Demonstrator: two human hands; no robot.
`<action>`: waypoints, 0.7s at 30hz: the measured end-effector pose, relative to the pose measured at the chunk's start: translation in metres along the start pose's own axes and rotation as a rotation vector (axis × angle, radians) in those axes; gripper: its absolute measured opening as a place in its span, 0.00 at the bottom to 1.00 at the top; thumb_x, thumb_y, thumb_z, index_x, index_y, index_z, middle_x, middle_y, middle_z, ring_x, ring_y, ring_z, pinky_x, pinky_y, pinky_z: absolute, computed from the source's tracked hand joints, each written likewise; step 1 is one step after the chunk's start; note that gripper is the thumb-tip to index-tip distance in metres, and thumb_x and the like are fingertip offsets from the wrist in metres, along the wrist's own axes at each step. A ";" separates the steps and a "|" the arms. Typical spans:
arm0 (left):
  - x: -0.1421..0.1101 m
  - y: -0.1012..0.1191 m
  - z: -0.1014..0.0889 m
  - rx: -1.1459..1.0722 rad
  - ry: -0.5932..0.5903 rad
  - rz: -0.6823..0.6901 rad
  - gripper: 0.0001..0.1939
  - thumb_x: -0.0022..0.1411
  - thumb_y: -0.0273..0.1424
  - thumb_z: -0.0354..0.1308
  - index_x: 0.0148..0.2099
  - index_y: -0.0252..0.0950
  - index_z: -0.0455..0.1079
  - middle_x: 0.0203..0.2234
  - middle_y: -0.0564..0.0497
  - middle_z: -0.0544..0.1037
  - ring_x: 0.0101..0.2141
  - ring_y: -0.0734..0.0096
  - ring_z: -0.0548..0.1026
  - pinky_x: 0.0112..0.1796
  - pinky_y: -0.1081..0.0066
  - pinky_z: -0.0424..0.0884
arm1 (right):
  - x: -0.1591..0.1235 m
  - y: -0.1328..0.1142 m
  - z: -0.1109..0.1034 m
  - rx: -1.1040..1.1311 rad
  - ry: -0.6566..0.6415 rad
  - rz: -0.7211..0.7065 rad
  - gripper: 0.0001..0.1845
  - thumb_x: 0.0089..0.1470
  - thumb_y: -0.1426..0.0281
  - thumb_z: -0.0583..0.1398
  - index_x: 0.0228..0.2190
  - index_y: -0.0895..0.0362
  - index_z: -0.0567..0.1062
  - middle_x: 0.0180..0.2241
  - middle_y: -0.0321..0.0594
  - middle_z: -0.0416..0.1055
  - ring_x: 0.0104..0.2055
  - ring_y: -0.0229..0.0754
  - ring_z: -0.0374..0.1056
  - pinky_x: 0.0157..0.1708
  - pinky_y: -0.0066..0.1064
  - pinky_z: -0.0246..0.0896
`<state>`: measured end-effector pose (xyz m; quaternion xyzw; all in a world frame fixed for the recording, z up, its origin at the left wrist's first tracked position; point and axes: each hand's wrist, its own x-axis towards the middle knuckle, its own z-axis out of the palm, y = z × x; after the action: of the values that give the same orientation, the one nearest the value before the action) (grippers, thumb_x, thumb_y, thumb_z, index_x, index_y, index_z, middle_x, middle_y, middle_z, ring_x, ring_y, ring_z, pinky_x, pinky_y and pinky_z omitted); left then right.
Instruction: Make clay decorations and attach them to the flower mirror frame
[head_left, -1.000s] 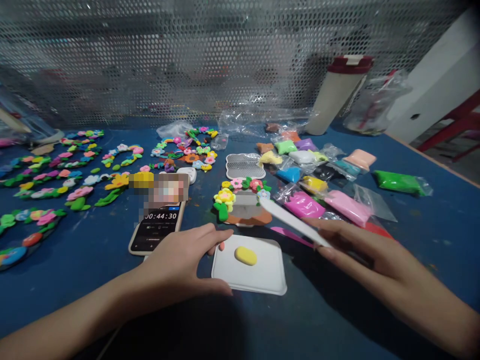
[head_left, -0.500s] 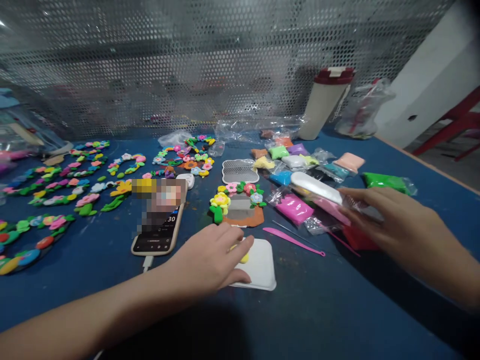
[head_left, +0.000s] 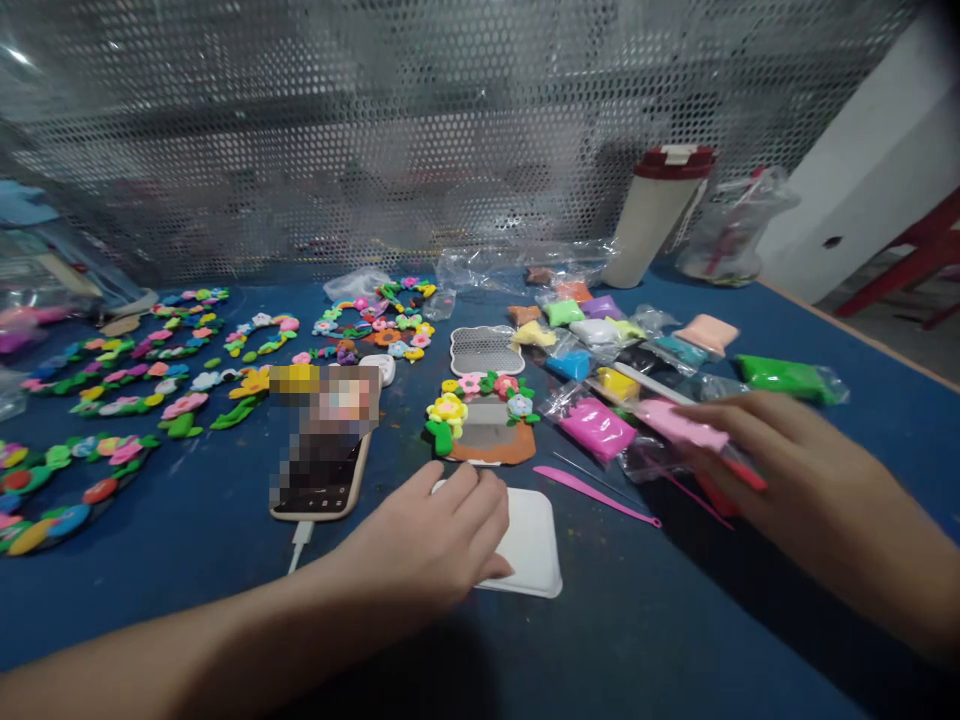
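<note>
My left hand (head_left: 457,530) rests on a white rounded board (head_left: 534,545), fingers curled together and pressed down; whatever lies beneath them is hidden. Over the packets at right, my right hand (head_left: 795,485) pinches a light pink clay packet (head_left: 682,424), slightly blurred. A thin white piece (head_left: 651,384) lies against that packet, and a red packet (head_left: 720,492) shows below. Beyond the board sits a mirror frame (head_left: 491,447) with brown clay and clay flowers. To the board's right lies a pink modelling knife (head_left: 592,494), beside a thin metal needle tool (head_left: 589,468).
A phone (head_left: 319,460) with a cable lies left of the board. Several flower-covered clay frames (head_left: 105,450) fill the left side. Further back are a mesh-patterned frame (head_left: 486,352), a magenta clay packet (head_left: 598,428), a green packet (head_left: 780,377) and a tumbler (head_left: 656,215).
The white piece by my right hand has tipped to a thin edge, and more of the pink packet shows. My left fingers have curled over the yellow clay, which no longer shows.
</note>
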<state>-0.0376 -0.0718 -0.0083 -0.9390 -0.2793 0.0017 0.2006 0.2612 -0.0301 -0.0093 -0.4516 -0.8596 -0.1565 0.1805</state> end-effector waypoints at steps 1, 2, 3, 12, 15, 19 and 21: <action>-0.001 -0.001 0.000 -0.035 -0.003 -0.024 0.21 0.65 0.40 0.51 0.48 0.26 0.67 0.39 0.39 0.75 0.37 0.57 0.73 0.33 0.63 0.65 | 0.001 -0.009 0.001 0.099 -0.039 -0.020 0.17 0.61 0.66 0.48 0.40 0.63 0.73 0.39 0.53 0.70 0.39 0.50 0.68 0.35 0.38 0.66; -0.003 -0.002 0.001 -0.065 0.001 -0.048 0.22 0.63 0.41 0.53 0.49 0.26 0.67 0.38 0.39 0.75 0.37 0.56 0.73 0.33 0.63 0.65 | 0.001 -0.018 0.004 0.172 -0.104 -0.032 0.16 0.61 0.66 0.49 0.39 0.60 0.72 0.40 0.51 0.70 0.40 0.49 0.68 0.37 0.39 0.66; -0.005 -0.003 0.001 -0.086 0.011 -0.074 0.23 0.62 0.41 0.54 0.49 0.25 0.67 0.38 0.39 0.75 0.37 0.56 0.73 0.33 0.63 0.65 | 0.002 -0.026 0.008 0.215 -0.176 -0.036 0.14 0.61 0.66 0.49 0.38 0.59 0.72 0.39 0.50 0.70 0.40 0.48 0.68 0.37 0.39 0.66; -0.028 -0.018 -0.002 -0.159 0.133 -0.380 0.25 0.67 0.42 0.42 0.44 0.26 0.71 0.34 0.39 0.76 0.33 0.56 0.73 0.31 0.61 0.68 | 0.016 -0.036 0.030 0.127 -0.364 -0.198 0.14 0.56 0.81 0.47 0.36 0.59 0.70 0.35 0.47 0.69 0.34 0.44 0.68 0.31 0.35 0.64; -0.031 -0.012 0.004 -0.269 0.091 -0.380 0.22 0.63 0.43 0.50 0.44 0.28 0.72 0.32 0.42 0.76 0.31 0.58 0.72 0.30 0.62 0.68 | 0.018 -0.037 0.028 0.095 -0.362 -0.228 0.15 0.53 0.83 0.48 0.36 0.60 0.71 0.34 0.47 0.70 0.32 0.43 0.68 0.30 0.33 0.63; -0.032 -0.006 0.008 -0.407 0.042 -0.402 0.27 0.56 0.45 0.59 0.51 0.29 0.68 0.38 0.42 0.74 0.36 0.56 0.71 0.34 0.60 0.70 | 0.022 -0.044 0.025 0.025 -0.390 -0.229 0.18 0.48 0.86 0.49 0.36 0.62 0.72 0.33 0.50 0.71 0.32 0.46 0.70 0.29 0.35 0.63; -0.032 -0.008 0.009 -0.472 0.026 -0.414 0.25 0.57 0.42 0.59 0.52 0.31 0.68 0.40 0.41 0.73 0.39 0.56 0.70 0.36 0.60 0.69 | 0.025 -0.048 0.022 -0.009 -0.414 -0.220 0.17 0.47 0.86 0.50 0.35 0.63 0.73 0.33 0.50 0.72 0.31 0.47 0.70 0.28 0.35 0.64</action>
<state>-0.0698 -0.0790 -0.0168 -0.8828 -0.4546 -0.1160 -0.0234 0.2046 -0.0284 -0.0227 -0.3783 -0.9217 -0.0833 -0.0199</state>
